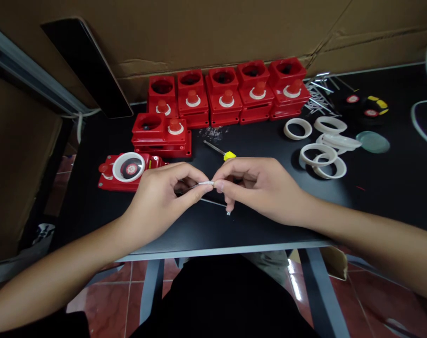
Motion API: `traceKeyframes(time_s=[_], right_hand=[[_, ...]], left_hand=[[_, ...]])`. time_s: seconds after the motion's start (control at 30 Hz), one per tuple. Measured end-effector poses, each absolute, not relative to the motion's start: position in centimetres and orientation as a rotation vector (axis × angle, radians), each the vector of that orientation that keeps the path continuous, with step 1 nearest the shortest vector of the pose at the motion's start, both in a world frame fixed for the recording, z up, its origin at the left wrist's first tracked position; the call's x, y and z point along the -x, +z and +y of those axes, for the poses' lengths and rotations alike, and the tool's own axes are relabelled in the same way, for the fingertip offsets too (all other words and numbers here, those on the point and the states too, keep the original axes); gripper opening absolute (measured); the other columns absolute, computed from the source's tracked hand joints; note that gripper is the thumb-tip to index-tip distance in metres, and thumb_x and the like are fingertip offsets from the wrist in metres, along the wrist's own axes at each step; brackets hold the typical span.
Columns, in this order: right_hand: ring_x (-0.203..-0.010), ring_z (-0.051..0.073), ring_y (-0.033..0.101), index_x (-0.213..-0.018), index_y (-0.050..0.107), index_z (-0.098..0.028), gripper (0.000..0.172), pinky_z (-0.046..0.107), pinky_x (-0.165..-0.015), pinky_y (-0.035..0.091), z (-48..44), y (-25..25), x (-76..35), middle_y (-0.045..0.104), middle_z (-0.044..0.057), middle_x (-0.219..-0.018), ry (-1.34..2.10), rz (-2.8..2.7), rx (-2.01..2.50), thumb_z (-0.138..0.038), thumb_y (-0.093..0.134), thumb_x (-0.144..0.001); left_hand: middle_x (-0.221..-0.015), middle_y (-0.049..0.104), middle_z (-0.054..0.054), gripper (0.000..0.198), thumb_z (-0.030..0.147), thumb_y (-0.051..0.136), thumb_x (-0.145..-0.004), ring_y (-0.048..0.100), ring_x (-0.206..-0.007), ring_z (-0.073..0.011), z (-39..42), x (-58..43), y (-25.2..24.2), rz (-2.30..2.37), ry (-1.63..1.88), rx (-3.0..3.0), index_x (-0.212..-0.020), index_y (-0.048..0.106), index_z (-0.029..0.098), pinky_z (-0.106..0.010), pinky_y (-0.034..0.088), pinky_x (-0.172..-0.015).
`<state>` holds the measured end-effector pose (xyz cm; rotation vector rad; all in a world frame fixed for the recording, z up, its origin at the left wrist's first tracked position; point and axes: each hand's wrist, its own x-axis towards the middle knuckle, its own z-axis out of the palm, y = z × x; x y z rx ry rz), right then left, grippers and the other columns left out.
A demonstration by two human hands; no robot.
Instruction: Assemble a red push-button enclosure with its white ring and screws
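Over the front half of the black table, my left hand [164, 190] and my right hand [266, 188] meet fingertip to fingertip. Between them they pinch a thin whitish strip [206, 182], too small to name more exactly. Below it a thin pale rod or wire [213, 202] slants toward the curled fingers of my right hand, where a small shiny tip [229, 213] shows; I cannot tell what holds it. Left of my left hand lies a red housing [104, 184] with a white ring [118, 171] on it. A screwdriver with a yellow handle [229, 155] lies just beyond my right fingers.
Several red housings [224, 112] stand in a row at the back, with another [161, 143] in front. At the right are white rings [298, 129], glass discs [373, 142], a heap of thin silvery strips [321, 96] and a black-and-yellow tape measure [375, 107]. A dark panel [89, 70] leans at back left.
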<state>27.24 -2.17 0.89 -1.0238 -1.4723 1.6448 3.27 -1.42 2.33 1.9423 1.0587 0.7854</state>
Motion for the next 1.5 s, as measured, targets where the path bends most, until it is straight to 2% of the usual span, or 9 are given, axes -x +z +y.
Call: traceKeyframes(time_s=[0.17, 0.27, 0.43, 0.6, 0.73, 0.97, 1.13, 1.4, 1.5], right_hand=[[-0.056, 0.01, 0.07, -0.088, 0.076, -0.015, 0.035, 0.021, -0.055, 0.063, -1.8, 1.5, -27.1, 0.069, -0.005, -0.068, 1.848, -1.318, 1.04, -0.042, 0.099, -0.088], [-0.054, 0.009, 0.068, -0.086, 0.075, -0.015, 0.037, 0.019, -0.053, 0.063, -1.6, 1.7, -27.0, 0.067, -0.006, -0.065, 1.903, -1.266, 1.029, -0.042, 0.101, -0.086], [-0.051, 0.009, 0.069, -0.083, 0.074, -0.015, 0.04, 0.017, -0.052, 0.062, -1.5, 1.7, -27.0, 0.067, -0.007, -0.062, 1.966, -1.223, 1.072, -0.042, 0.103, -0.083], [-0.05, 0.01, 0.071, -0.085, 0.074, -0.014, 0.041, 0.019, -0.053, 0.063, -1.5, 1.5, -27.1, 0.069, -0.007, -0.063, 2.047, -1.165, 1.071, -0.042, 0.105, -0.08], [-0.054, 0.009, 0.066, -0.083, 0.077, -0.014, 0.039, 0.022, -0.056, 0.063, -1.4, 1.6, -27.0, 0.069, -0.005, -0.063, 2.025, -1.177, 1.065, -0.041, 0.105, -0.08], [-0.059, 0.009, 0.062, -0.086, 0.083, -0.015, 0.029, 0.023, -0.061, 0.059, -1.3, 1.6, -27.0, 0.069, -0.005, -0.065, 1.947, -1.285, 1.082, -0.037, 0.102, -0.082], [-0.059, 0.009, 0.06, -0.087, 0.083, -0.016, 0.033, 0.025, -0.061, 0.055, -1.4, 1.5, -26.9, 0.07, -0.004, -0.068, 1.929, -1.313, 1.135, -0.043, 0.101, -0.081], [-0.056, 0.008, 0.057, -0.083, 0.081, -0.017, 0.036, 0.024, -0.058, 0.051, -1.5, 1.7, -26.8, 0.066, -0.004, -0.064, 1.879, -1.339, 1.165, -0.047, 0.101, -0.081], [-0.055, 0.008, 0.057, -0.081, 0.079, -0.017, 0.036, 0.024, -0.057, 0.05, -1.5, 1.8, -26.8, 0.068, -0.004, -0.067, 1.881, -1.326, 1.152, -0.046, 0.101, -0.08]], left_hand=[[-0.089, 0.082, 0.004, 0.009, 0.017, 0.088, -0.104, 0.077, -0.074, -0.011, -1.4, -3.2, 2.2, 1.011, 0.802, -2.044, -0.104, 0.08, 0.02, -0.019, 0.062, -0.07], [-0.098, 0.083, 0.001, 0.012, 0.014, 0.085, -0.106, 0.08, -0.082, -0.0127, -1.3, -3.0, 1.9, 0.935, 0.86, -2.218, -0.113, 0.077, 0.019, -0.021, 0.065, -0.077], [-0.108, 0.081, -0.005, 0.007, 0.011, 0.079, -0.11, 0.08, -0.096, -0.0158, -1.0, -2.6, 1.4, 0.796, 0.964, -2.628, -0.113, 0.077, 0.018, -0.027, 0.065, -0.089], [-0.108, 0.081, -0.006, 0.005, 0.018, 0.08, -0.11, 0.08, -0.094, -0.0191, -0.9, -2.3, 1.8, 0.824, 0.932, -2.787, -0.113, 0.079, 0.022, -0.031, 0.065, -0.085], [-0.106, 0.081, -0.006, 0.005, 0.02, 0.079, -0.111, 0.079, -0.091, -0.0211, -1.1, -2.1, 2.1, 0.827, 0.932, -2.835, -0.113, 0.079, 0.024, -0.034, 0.066, -0.082], [-0.106, 0.084, -0.006, 0.004, 0.018, 0.077, -0.111, 0.082, -0.092, -0.0193, -1.6, -2.2, 2.2, 0.817, 0.906, -2.808, -0.113, 0.079, 0.022, -0.03, 0.067, -0.082], [-0.104, 0.084, -0.003, 0.005, 0.017, 0.078, -0.11, 0.082, -0.088, -0.0159, -1.6, -2.3, 2.5, 0.816, 0.898, -2.736, -0.11, 0.079, 0.021, -0.026, 0.066, -0.081], [-0.106, 0.085, -0.004, 0.008, 0.018, 0.075, -0.112, 0.084, -0.094, -0.0207, -1.5, -2.4, 2.3, 0.86, 0.843, -2.7, -0.115, 0.079, 0.024, -0.032, 0.069, -0.084], [-0.108, 0.085, -0.005, 0.01, 0.018, 0.073, -0.113, 0.085, -0.094, -0.0202, -1.6, -2.4, 2.3, 0.87, 0.804, -2.703, -0.12, 0.077, 0.024, -0.031, 0.068, -0.087]])
